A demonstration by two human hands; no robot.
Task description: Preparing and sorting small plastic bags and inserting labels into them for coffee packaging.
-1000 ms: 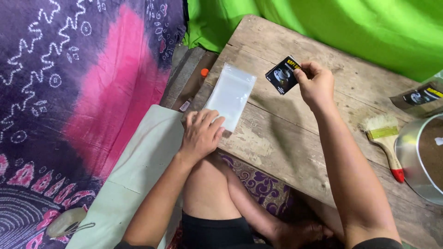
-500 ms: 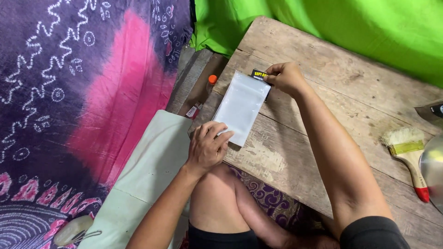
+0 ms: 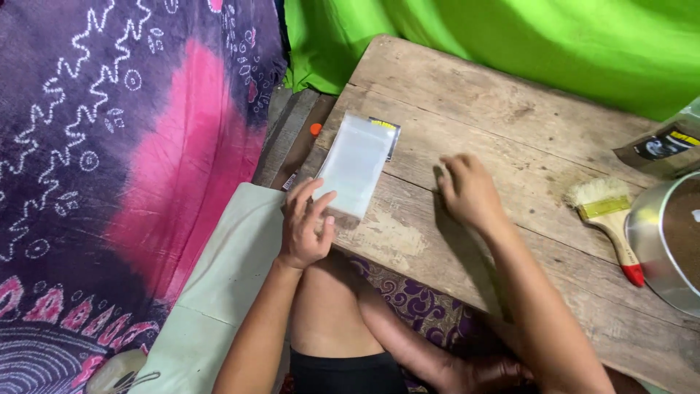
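Here: clear plastic bag [image 3: 355, 162], long axis running away from the person, on the bench [image 3: 510, 109]. Left hand [image 3: 305, 226] fingertips press its near end (nearer hand); right hand [image 3: 470, 191] empty, released, lying flat just beside it.

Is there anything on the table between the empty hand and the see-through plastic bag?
Nothing visible. Only bare wooden table planks lie between the right hand and the clear rectangular plastic bag, which the left hand touches at its near end.
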